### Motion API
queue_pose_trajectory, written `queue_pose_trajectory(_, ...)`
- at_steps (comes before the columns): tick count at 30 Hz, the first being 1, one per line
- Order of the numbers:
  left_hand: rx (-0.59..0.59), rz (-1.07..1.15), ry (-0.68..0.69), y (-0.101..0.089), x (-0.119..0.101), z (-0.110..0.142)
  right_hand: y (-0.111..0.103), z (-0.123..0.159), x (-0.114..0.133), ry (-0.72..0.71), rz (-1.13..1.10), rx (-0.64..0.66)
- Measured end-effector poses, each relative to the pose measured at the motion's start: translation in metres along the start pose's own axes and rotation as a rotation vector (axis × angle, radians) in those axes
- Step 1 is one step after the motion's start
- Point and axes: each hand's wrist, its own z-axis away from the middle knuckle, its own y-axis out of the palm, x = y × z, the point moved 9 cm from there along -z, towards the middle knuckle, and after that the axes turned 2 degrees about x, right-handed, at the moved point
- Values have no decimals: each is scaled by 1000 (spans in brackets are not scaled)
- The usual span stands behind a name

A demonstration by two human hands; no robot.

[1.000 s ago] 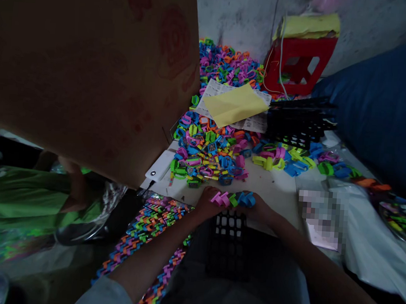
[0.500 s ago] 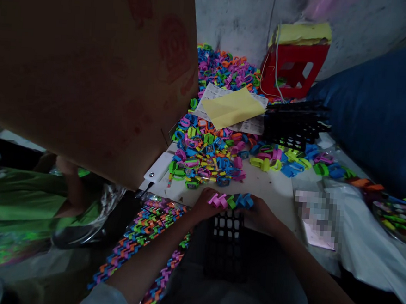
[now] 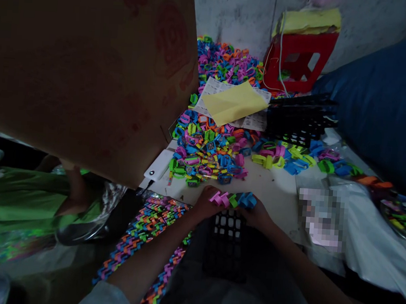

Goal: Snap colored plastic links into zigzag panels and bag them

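A black plastic grid tray [image 3: 228,235] slopes down toward my lap, its openings showing pale in the upper part. Along its far edge stands a row of toy watches: pink ones [image 3: 219,199] at the left, a green one [image 3: 233,200] in the middle, blue ones [image 3: 247,200] at the right. My left hand [image 3: 207,204] is closed around the far left corner, beside the pink watches. At the far right corner, my right hand [image 3: 257,214] grips beside the blue ones. The fingertips of both hands are partly hidden by the watches and the tray.
Loose toy watches [image 3: 210,148] are heaped beyond my hands. A big cardboard box [image 3: 90,79] blocks the left. Stacked black grids [image 3: 295,121], a yellow sheet [image 3: 234,103] and a red stool [image 3: 299,61] lie farther back. A white power bank [image 3: 158,165] sits near the box.
The view has shifted slightly. Both hands keep their hold on the grid tray, and the row of toy watches looks the same.
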Motion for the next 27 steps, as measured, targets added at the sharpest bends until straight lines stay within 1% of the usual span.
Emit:
queue_pose_trajectory(2,-10,16,-5,0,2,1,0,2,3,-23,47,-37)
queue_pose_trajectory(6,1,39,-26,4,4,0,0,4,11,-86,95,-45)
queue_pose_trajectory(8,10,42,-34,5,4,-2,0,4,11,-100,109,-46)
queue_pose_trajectory(10,7,62,-42,4,4,-3,0,3,6,-81,103,-33)
queue_pose_trajectory(12,3,133,-58,1,7,-1,1,2,1,-50,81,-13)
queue_pose_trajectory(14,9,272,-93,-3,14,6,1,2,-3,-28,62,-4)
queue_pose_trajectory(16,-5,403,-128,-10,23,17,1,2,-2,-31,58,1)
queue_pose_trajectory(18,-35,449,-146,-17,30,27,1,1,1,-52,56,17)
queue_pose_trajectory(21,-87,405,-136,-25,34,37,2,-2,8,-79,58,53)
queue_pose_trajectory(24,-138,346,-126,-26,32,39,1,-4,10,-58,69,74)
queue_pose_trajectory(27,-182,295,-141,-26,32,40,1,-3,10,-52,71,61)
